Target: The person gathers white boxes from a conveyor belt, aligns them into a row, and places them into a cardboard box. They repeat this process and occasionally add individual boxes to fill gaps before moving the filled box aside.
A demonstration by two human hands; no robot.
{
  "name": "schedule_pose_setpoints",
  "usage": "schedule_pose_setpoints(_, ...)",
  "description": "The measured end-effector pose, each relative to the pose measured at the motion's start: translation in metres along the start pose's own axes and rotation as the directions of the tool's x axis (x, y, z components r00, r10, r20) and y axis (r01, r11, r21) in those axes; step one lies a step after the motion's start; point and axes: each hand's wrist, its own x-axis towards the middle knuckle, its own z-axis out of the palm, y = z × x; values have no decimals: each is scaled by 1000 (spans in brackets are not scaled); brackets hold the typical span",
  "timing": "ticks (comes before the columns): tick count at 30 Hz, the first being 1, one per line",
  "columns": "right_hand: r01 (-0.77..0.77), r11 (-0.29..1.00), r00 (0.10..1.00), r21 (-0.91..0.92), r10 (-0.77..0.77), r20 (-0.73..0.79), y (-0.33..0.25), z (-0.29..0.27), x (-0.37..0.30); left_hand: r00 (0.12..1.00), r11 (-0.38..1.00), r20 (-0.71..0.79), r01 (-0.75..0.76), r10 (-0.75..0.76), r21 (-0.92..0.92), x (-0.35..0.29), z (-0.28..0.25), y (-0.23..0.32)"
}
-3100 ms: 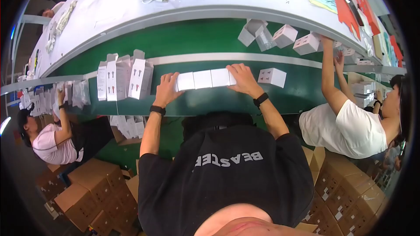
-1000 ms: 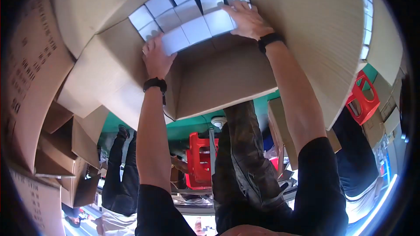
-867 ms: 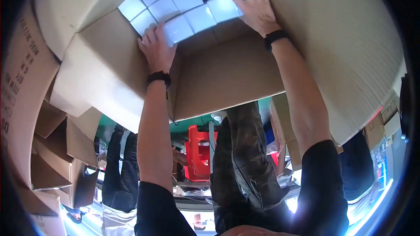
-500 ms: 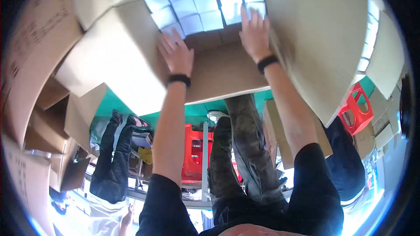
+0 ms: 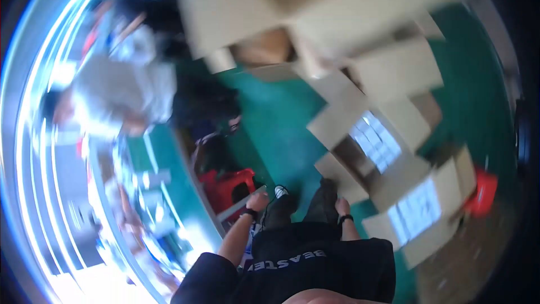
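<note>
Although blur softens much of the view, the packed carton [image 5: 342,178] can be made out on the green floor [image 5: 281,110], its flaps spread wide and its white boxes [image 5: 376,141] set along the side farther from the person's legs [image 5: 320,202], with bare brown cardboard on the nearer side. Of the two hands, the right hand [image 5: 342,207] hangs just beside the packed carton's near flap, though contact cannot be judged; the left hand [image 5: 257,200] lies farther left of the carton, beyond the legs and near a red stool [image 5: 225,183]. Both look loosely curled and nothing is seen in them, but whether they are clenched or relaxed cannot be told. The white boxes are probably light, stiff, smooth enough to slip and easily dented at the corners, best held by their flat outer faces; the packed carton is likely heavier, with pliant flaps, and better gripped low on its walls. A second carton [image 5: 433,245] restricts its lower right, and other open cartons [image 5: 396,67] crowd its far side, while green floor extends to its left toward the bench [image 5: 174,157]
</note>
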Motion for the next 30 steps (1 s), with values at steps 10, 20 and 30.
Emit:
schedule_pose_setpoints(10,177,928,960,-327,-90,266,-114,-55,74,425,522,-421,153,-801,-839,-198,70,-230)
schedule_pose_setpoints(20,920,208,390,-331,-422,819,-417,160,-104,340,103,112,555,-934,-826,-240,192,-242)
schedule_pose_setpoints(30,895,-371,-423,248,-525,739,-746,314,-323,209,103,-7,452,-978,-886,-229,185,-220)
